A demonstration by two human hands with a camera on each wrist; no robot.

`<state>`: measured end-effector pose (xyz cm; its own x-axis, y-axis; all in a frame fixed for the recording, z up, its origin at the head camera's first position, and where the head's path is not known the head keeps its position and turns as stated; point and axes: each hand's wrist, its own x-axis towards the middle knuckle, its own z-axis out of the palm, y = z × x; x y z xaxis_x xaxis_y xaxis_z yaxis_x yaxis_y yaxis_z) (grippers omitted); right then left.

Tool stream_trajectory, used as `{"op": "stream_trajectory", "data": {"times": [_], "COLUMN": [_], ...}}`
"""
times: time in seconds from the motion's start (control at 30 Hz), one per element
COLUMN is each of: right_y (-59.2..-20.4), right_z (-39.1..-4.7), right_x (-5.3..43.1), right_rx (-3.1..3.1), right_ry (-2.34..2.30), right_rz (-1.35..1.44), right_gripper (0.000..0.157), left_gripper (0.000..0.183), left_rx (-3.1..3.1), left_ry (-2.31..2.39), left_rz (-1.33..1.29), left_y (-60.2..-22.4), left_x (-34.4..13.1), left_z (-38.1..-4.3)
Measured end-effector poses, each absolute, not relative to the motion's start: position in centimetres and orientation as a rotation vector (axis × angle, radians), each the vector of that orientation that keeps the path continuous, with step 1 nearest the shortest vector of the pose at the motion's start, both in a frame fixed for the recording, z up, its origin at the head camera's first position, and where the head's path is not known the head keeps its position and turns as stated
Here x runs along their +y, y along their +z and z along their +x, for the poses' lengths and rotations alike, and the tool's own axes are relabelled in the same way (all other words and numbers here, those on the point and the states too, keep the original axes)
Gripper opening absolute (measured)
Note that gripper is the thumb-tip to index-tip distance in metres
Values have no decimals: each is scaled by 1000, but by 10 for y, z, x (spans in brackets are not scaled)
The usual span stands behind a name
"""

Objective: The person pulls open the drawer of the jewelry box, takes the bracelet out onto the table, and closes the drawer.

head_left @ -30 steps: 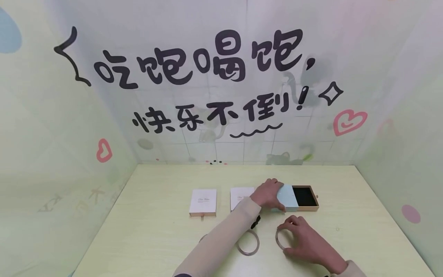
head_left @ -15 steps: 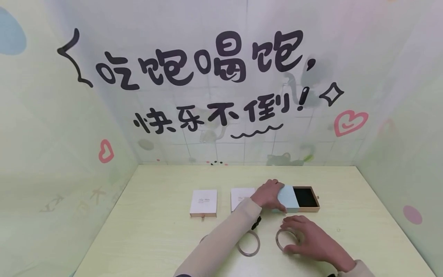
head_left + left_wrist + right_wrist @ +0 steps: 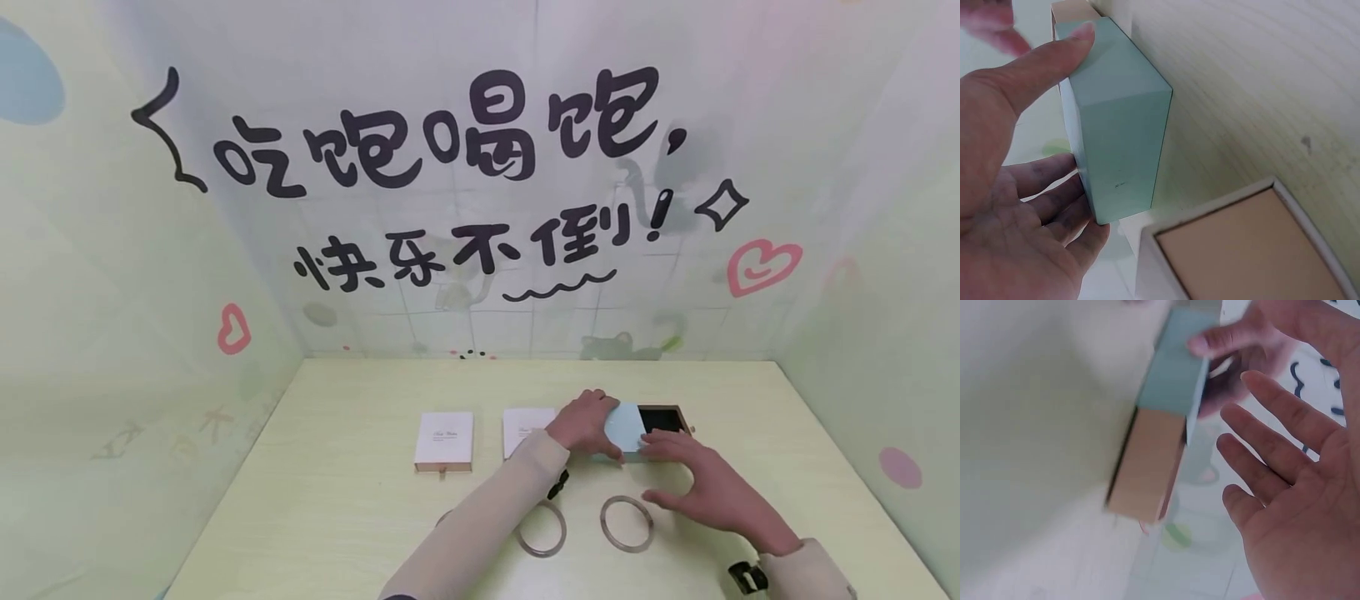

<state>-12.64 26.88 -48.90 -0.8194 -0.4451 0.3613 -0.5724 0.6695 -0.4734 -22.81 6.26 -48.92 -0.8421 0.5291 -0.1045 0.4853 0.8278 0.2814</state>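
Observation:
My left hand holds the pale blue sleeve of a slide-out drawer box, its thumb on the near side and fingers round the other, as the left wrist view shows. A copper-coloured drawer with a dark lining sticks out of the sleeve's right end. My right hand is spread at that end, its fingertips over the drawer's front part; whether they touch it cannot be told. Nothing is in its grasp. A bangle lies flat below it, with a second bangle to the left.
Two white boxes with copper-coloured edges stand left of the blue one; the left forearm partly covers the nearer white box. A sliver of another ring shows beside the sleeve. Printed cloth walls enclose the table.
The right hand has let go of the right bangle, leaving it on the table, and moved up to the blue box's drawer. My left hand stays on the box.

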Motion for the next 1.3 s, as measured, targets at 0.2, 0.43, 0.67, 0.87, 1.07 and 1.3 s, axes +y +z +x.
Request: {"op": "stream_trajectory", "data": {"times": [0.2,0.43,0.67,0.87,1.07,1.3], "right_y": [-479,-474,-479,-484,-491,-499], "right_z": [-141,-157,-173,-184,-196,-205], "right_x": [287,308,325,332,333,330], "right_rx": [-2702,-2780,-2992,-3051,-3070,-3121], "right_ry": [848,959,1081,1216,1378,1162], "right_rz": [707,574,347,195,101,64], "right_gripper": [57,55,67,58,43,34], "left_gripper": [87,87,87,87,87,88], "left_rx": [2834,2831,2835,2832,2835,2838], "left_ry": [376,386,398,396,383,392], "left_rz": [777,793,803,793,795,788], "left_y": [-488,-489,-493,-494,-496,-497], "left_x": [63,63,64,64,63,63], "left_z": [-227,-228,-228,-228,-229,-228]}}
